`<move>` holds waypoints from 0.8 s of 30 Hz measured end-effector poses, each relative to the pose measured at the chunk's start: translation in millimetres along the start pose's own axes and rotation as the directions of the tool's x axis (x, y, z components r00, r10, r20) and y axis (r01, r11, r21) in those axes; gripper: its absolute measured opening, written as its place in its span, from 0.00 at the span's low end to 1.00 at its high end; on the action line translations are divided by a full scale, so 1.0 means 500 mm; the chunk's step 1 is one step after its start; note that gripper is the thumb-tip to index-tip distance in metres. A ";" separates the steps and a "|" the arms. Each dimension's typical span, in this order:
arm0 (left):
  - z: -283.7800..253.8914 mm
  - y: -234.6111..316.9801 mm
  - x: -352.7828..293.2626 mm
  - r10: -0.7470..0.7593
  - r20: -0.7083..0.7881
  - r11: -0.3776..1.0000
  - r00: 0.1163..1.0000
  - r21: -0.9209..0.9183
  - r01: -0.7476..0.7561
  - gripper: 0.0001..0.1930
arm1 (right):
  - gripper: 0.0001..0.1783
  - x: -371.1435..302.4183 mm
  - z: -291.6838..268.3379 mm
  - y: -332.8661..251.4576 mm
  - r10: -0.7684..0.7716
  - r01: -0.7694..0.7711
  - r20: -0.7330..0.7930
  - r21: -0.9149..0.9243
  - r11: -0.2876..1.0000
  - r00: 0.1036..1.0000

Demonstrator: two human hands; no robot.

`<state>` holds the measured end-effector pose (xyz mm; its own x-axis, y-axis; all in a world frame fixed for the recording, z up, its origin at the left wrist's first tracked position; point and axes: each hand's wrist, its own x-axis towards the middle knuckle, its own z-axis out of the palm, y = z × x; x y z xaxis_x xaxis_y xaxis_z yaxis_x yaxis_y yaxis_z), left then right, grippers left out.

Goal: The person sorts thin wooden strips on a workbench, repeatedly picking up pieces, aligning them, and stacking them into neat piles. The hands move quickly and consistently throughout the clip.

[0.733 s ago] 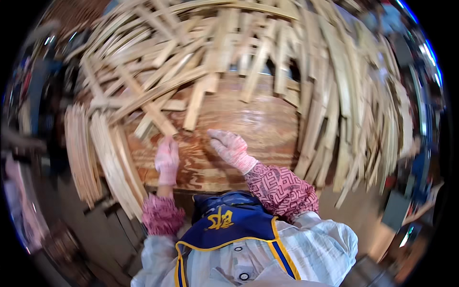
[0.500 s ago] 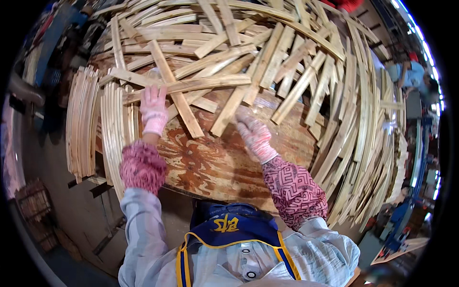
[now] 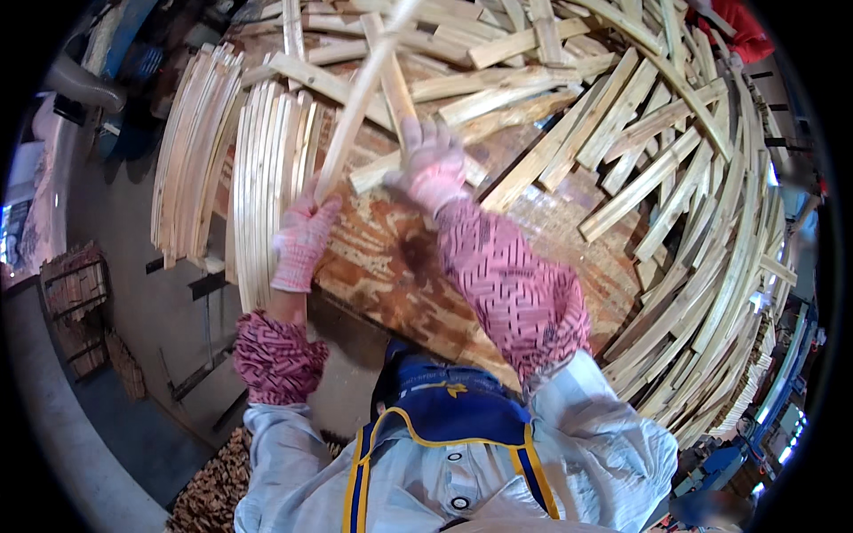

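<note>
My left hand (image 3: 306, 235), in a pink-and-white knit glove, is closed around the lower end of a pale wooden slat (image 3: 362, 93). The slat is raised at a slant away from me, its far end blurred. My right hand (image 3: 433, 167), gloved the same way, lies over the near end of another wooden slat (image 3: 396, 84), fingers stretched forward and thumb out to the left. That covered end is hidden under the palm. Left of my left hand, a stack of slats (image 3: 264, 178) stands in an even row along the table's edge.
The stained plywood tabletop (image 3: 391, 262) shows in front of me. Loose slats (image 3: 635, 191) are heaped across its far side and down the right. A second neat stack of slats (image 3: 195, 151) stands at far left. A red sleeve (image 3: 742, 31) shows at upper right.
My left hand has come back toward me and now holds a slat up. My right hand has moved left and forward onto another slat. The view has shifted.
</note>
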<state>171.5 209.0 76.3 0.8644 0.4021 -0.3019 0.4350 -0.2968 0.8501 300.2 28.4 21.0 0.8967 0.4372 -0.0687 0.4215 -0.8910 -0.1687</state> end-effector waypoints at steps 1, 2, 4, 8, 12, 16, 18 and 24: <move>0.025 -0.012 -0.034 -0.059 0.041 0.983 0.997 -0.171 0.065 0.21 | 0.53 0.000 0.018 0.029 0.003 -0.003 -0.034 -0.014 1.000 0.999; 0.031 -0.043 -0.081 -0.136 0.066 0.928 0.989 -0.342 0.150 0.19 | 0.50 -0.006 -0.029 0.032 -0.010 0.006 0.153 0.027 1.000 0.988; 0.025 -0.101 -0.170 -0.289 0.087 0.886 0.953 -0.352 0.301 0.17 | 0.41 -0.028 -0.106 0.033 -0.013 -0.019 0.328 0.093 0.995 0.945; 0.022 -0.193 -0.353 -0.479 0.091 0.860 0.873 -0.152 0.488 0.18 | 0.44 -0.159 -0.128 0.070 0.124 -0.075 0.539 -0.112 0.991 0.833; 0.057 -0.432 -0.530 -0.244 -0.149 0.967 0.958 -0.115 0.228 0.22 | 0.41 -0.249 -0.061 0.163 0.167 -0.189 0.297 0.048 0.981 0.940; 0.078 -0.287 -0.401 -0.333 -0.102 0.838 0.937 0.424 0.344 0.24 | 0.25 -0.323 -0.045 0.193 -0.001 -0.563 0.563 0.826 -0.024 0.826; 0.096 -0.283 -0.311 -0.300 -0.099 0.705 0.949 0.647 0.290 0.25 | 0.23 -0.358 -0.111 0.135 -0.089 -0.618 0.613 0.762 -0.196 0.785; 0.049 -0.050 -0.213 0.753 -0.055 0.392 0.656 0.838 -0.379 0.41 | 0.27 -0.409 -0.145 0.121 -0.191 -0.240 0.411 0.785 0.571 0.892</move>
<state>74.7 152.4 76.9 0.8807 0.0881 0.4653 0.0542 -0.9948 0.0858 152.0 -124.0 96.1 0.6637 0.6098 -0.4332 -0.0801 -0.5178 -0.8517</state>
